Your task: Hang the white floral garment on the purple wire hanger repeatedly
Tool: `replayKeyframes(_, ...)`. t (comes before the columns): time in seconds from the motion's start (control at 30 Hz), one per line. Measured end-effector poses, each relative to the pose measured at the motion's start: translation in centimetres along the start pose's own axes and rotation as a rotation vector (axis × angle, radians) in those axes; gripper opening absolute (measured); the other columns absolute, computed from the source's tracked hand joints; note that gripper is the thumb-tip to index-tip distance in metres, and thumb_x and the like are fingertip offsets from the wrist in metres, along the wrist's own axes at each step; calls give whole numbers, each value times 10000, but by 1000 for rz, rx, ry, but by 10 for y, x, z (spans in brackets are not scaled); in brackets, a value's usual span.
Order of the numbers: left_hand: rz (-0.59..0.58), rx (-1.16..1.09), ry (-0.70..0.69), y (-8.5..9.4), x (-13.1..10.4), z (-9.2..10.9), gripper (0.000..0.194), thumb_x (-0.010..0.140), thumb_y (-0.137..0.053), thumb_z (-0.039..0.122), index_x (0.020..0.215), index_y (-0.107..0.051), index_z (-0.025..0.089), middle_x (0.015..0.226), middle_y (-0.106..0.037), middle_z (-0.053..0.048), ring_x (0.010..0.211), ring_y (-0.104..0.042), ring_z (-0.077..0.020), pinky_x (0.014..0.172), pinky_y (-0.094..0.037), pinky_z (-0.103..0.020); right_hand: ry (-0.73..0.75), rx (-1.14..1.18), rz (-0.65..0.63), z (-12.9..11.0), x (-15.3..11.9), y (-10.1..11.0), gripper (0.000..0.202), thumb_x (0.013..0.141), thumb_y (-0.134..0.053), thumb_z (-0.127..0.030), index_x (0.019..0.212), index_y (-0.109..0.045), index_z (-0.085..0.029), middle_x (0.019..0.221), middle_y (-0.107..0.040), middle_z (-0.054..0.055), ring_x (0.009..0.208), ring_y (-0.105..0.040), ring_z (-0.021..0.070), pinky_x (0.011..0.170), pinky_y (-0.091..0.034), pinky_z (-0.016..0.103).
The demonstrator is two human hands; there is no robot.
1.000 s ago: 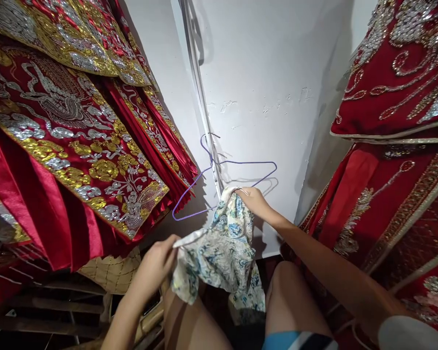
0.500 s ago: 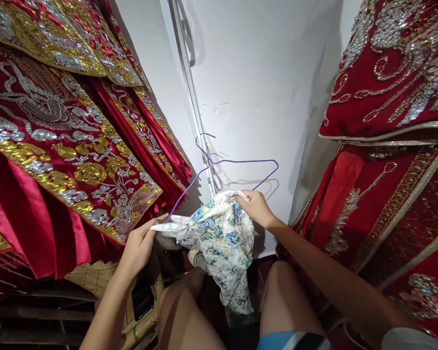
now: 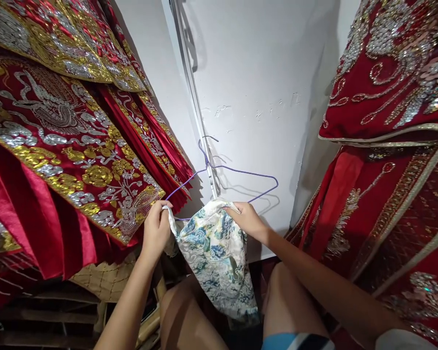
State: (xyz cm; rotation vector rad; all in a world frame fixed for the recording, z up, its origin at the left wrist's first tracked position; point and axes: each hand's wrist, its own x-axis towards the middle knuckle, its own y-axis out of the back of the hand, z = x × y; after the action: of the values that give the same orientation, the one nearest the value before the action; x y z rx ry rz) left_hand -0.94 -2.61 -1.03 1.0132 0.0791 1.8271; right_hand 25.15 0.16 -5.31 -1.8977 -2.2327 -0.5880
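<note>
Both forearms reach forward from the lower corners of the view, converging over the lap. The left hand point(image 3: 156, 226) is raised with its back towards the camera, wrist above the forearm, its grip closed with thumb and fingers pinching a white edge of the blue-and-white floral garment point(image 3: 215, 257). The right hand point(image 3: 248, 219) comes in from the side, fingers pointing left, its grip likewise closed in a pinch on the garment's pale upper band. The garment hangs between the two hands, its lower end dropping between the bare knees, in front of the purple wire hanger point(image 3: 255, 171).

The hanger's right shoulder is bare, while its left corner disappears behind the left hand and the cloth; whether that corner sits inside the garment I cannot tell. Most of its lower bar is covered too. The hook is at the pale metal strip point(image 3: 190, 85) along the white wall point(image 3: 255, 58), though how it is held there is unclear. The garment's hem fades into shadow. The red embroidered costume point(image 3: 95, 141) on the left and the red beaded costume point(image 3: 397, 194) on the right are cut off by the frame, and the bamboo chair point(image 3: 148, 330) at lower left is partly hidden by the left forearm
</note>
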Motion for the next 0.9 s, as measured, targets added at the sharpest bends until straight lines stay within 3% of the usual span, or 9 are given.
replayKeyframes(0.1,90,16,-51,10,0,-7,184,921,-425,265,978,-591,212,767,-577,4,653,-516,-158,630,-392,-249,-15,-32,-32,-3,2,12,399,862,-556,-452,621,-344,-217,605,-283,-48,570,-284,102,526,-209,247)
replayKeyframes(0.23,221,189,-139,25,18,-22,180,908,-467,265,963,-620,189,923,-653,-41,845,-597,-184,791,-422,-265,-33,-135,38,-6,6,27,446,846,-569,-416,596,-251,-229,566,-222,-57,527,-223,88,511,-146,261)
replayKeyframes(0.33,112,209,-167,21,35,-14,223,905,-481,295,923,-666,172,958,-670,-59,895,-608,-197,814,-428,-268,-56,-147,22,-6,7,25,450,848,-567,-419,595,-246,-230,555,-213,-62,514,-203,83,507,-130,266)
replayKeyframes(0.47,-72,170,-129,-3,39,14,303,928,-443,309,1062,-687,188,752,-622,-1,677,-553,-160,656,-401,-250,-33,-106,32,1,3,12,441,871,-540,-446,600,-273,-224,558,-241,-59,521,-242,87,502,-163,255)
replayKeyframes(0.6,-31,195,-121,-16,30,26,310,945,-421,323,1082,-663,186,618,-519,35,561,-471,-139,583,-344,-244,20,-51,7,6,1,15,325,862,-561,-392,619,-478,-192,579,-407,-42,553,-389,110,517,-276,236)
replayKeyframes(0.67,-10,215,-158,-15,30,22,303,934,-426,313,1054,-670,178,608,-518,36,544,-463,-131,581,-339,-243,92,-26,-10,5,0,26,164,835,-578,-303,789,-669,-174,682,-567,-10,647,-528,152,589,-390,243)
replayKeyframes(0.73,-2,227,-201,-11,33,17,305,913,-433,296,1034,-681,166,596,-519,36,519,-448,-123,577,-339,-244,170,-98,6,1,-3,44,326,791,-573,-198,1071,-738,-194,776,-651,15,716,-590,180,662,-452,266)
replayKeyframes(0.83,-18,237,-249,-6,40,12,313,887,-439,288,1012,-692,152,580,-518,34,497,-438,-117,573,-343,-246,226,-376,92,-5,-2,77,745,704,-505,-67,1423,-569,-252,662,-580,-26,592,-512,159,607,-420,264)
replayKeyframes(0.9,-37,236,-265,-5,42,11,310,884,-440,291,996,-693,152,584,-528,29,509,-454,-120,577,-349,-245,223,-540,162,-9,6,96,923,636,-459,-19,1531,-423,-246,581,-472,-62,532,-425,144,570,-361,253)
